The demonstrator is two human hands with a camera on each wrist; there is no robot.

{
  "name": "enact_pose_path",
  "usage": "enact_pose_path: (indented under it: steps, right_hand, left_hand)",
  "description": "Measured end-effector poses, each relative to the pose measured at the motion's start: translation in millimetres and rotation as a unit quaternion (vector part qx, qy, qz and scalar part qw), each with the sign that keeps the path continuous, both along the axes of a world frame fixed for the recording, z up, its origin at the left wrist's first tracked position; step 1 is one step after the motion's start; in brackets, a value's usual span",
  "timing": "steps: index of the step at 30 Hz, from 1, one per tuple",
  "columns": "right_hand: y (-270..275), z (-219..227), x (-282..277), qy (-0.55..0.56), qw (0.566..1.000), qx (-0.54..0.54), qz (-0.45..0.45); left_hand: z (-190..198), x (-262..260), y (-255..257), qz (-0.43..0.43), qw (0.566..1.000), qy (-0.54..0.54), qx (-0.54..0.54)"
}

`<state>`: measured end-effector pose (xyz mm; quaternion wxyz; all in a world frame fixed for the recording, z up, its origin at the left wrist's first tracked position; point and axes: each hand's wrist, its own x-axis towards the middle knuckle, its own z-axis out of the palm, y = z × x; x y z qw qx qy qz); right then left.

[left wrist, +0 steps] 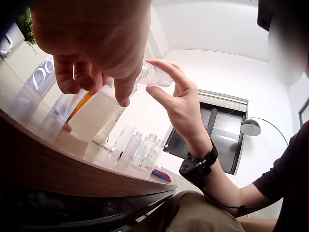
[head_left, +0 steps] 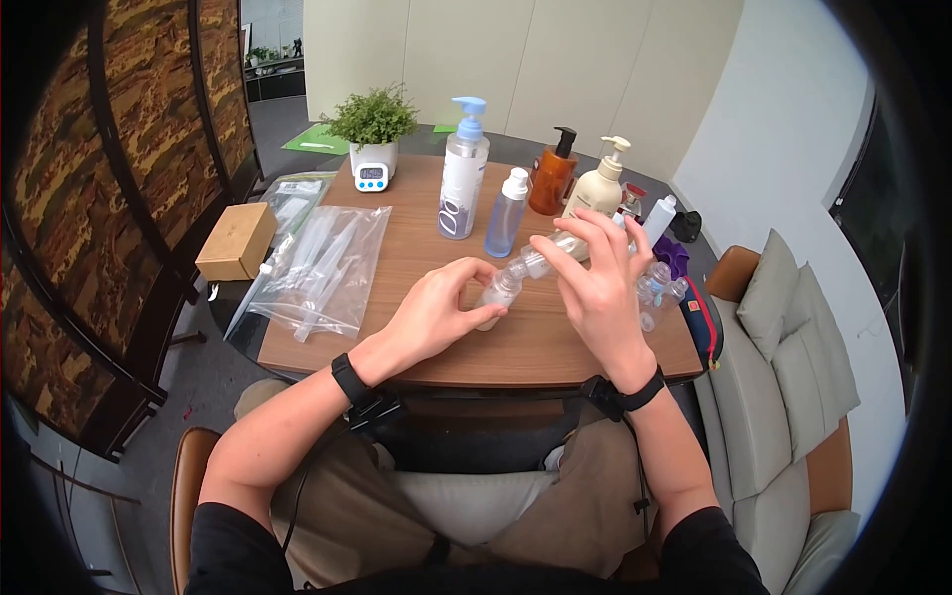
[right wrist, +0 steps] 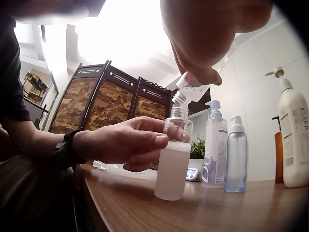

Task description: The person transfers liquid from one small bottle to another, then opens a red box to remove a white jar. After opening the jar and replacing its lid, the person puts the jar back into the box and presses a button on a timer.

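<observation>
My left hand pinches the upper part of a clear bottle between thumb and fingers. That bottle stands upright on the table, mostly filled with cloudy whitish liquid with froth on top. My right hand grips a second clear bottle, tipped over so its threaded neck points down at the mouth of the standing one. Droplets cling inside the tipped bottle. Just beyond the hands are a pump bottle with a blue head and a slim bluish bottle with a white top.
Several small clear bottles stand at the right beside a dark pouch with red trim. An amber pump bottle and a cream one stand behind. Leftward lie a zip bag, a cardboard box, a timer and a potted plant.
</observation>
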<state>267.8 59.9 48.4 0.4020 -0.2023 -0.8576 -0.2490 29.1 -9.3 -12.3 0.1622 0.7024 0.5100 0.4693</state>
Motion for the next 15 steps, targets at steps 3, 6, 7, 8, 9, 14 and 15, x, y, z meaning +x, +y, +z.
enact_pose_path:
  steps: [3, 6, 7, 8, 9, 14, 15]
  right_hand:
    - [-0.3, -0.1, 0.0, 0.0, 1.0, -0.001, -0.002]
    - [1.2, -0.9, -0.1, -0.001, 1.0, 0.005, -0.001]
    - [1.0, -0.8, -0.1, -0.001, 1.0, 0.005, -0.001]
    - [0.7, -0.6, -0.2, -0.001, 1.0, 0.005, -0.003]
    - [0.4, -0.6, -0.3, -0.001, 1.0, 0.006, -0.004]
    - [0.3, -0.7, -0.6, 0.0, 1.0, 0.005, -0.004]
    - [0.2, -0.6, -0.6, 0.002, 1.0, 0.005, -0.003]
  left_hand:
    - [-1.3, 0.5, 0.7, 0.0, 1.0, 0.0, 0.005]
    - [-0.6, 0.3, 0.2, 0.001, 1.0, 0.004, 0.006]
    - [-0.2, 0.2, 0.0, 0.001, 1.0, 0.006, 0.004]
    - [-0.2, 0.1, 0.0, 0.001, 1.0, 0.006, 0.004]
    - [-0.3, -0.1, 0.0, 0.001, 1.0, 0.008, 0.002]
    - [-2.3, 0.2, 1.1, -0.002, 1.0, 0.003, 0.01]
    - [-1.8, 0.3, 0.7, -0.002, 1.0, 0.001, 0.006]
